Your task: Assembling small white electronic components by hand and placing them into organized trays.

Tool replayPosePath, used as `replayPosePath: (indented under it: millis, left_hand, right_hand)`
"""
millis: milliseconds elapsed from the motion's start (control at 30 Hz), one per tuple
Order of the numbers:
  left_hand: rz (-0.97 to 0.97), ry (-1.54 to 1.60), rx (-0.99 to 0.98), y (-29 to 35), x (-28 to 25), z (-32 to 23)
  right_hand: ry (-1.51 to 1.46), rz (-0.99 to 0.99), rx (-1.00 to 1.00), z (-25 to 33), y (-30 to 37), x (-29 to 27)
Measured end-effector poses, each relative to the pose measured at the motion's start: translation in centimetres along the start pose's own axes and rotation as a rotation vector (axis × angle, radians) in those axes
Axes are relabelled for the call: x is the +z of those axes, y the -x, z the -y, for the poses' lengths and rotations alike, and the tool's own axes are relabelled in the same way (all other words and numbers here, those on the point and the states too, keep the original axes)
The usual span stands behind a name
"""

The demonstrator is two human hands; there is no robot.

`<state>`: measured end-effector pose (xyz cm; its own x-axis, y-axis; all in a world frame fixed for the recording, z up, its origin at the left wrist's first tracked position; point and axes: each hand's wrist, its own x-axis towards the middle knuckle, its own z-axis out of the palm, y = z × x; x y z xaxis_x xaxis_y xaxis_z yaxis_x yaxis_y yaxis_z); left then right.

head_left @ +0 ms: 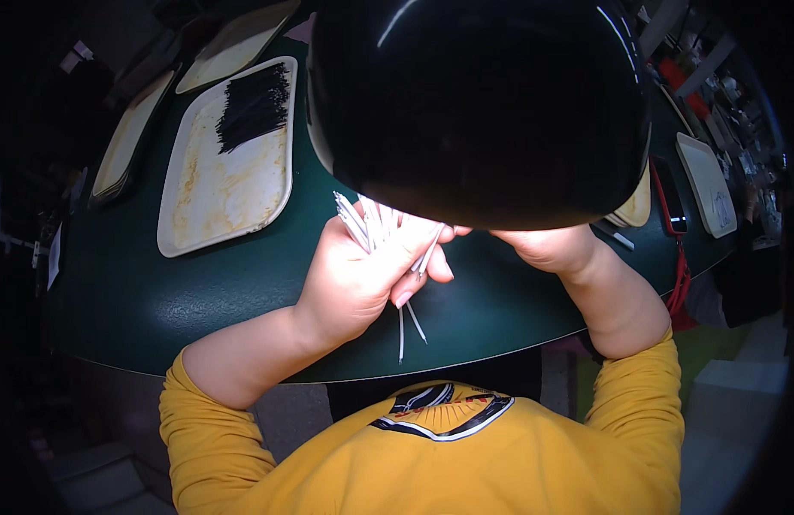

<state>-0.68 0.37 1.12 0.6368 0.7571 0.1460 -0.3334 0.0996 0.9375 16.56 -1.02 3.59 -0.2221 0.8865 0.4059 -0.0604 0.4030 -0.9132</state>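
At the far left of the green table (208, 300), a stack of trays (131, 142) stands near the edge. Just right of it lies a big white tray (225, 202) with brown stains, and a block of thin dark strands (254, 107) lies side by side in its far right part. Beyond that, another tray (234, 53) lies at the far left. Right of the big tray and nearer the person, the left hand (350, 279) is closed around a bunch of white sticks (363, 225), held above the near part of the table. Their ends poke out on the far side of the thumb, and two thin ones hang below the fingers toward the near edge. A glossy black dome (483, 112) fills the far middle, covering what lies behind it. The right hand (547, 247) reaches in under its near right rim; its fingers are mostly hidden, so whether it grips anything cannot be told. To the right, partly covered by the dome, is a yellowish tray (639, 202), with a short white rod (620, 238) just nearer. Next come a red-edged phone (669, 197) with a red strap (679, 279) trailing toward the near side, and a pale tray (704, 189) at the far right.
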Motion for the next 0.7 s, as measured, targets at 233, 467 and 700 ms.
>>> replayPosePath:
  millis: [233, 467, 700]
  left_hand:
    - [-0.034, -0.022, -0.001, 0.0, 0.2, -0.2]
    - [0.021, -0.048, -0.059, -0.1, 0.5, -1.1]
    - [0.074, -0.037, 0.019, 0.2, 0.2, 0.0]
  right_hand:
    - [0.151, -0.022, -0.045, -0.7, 0.3, -0.5]
    - [0.14, -0.018, -0.047, -0.6, 0.5, -0.5]
    - [0.193, -0.015, -0.121, -0.6, 0.4, -0.3]
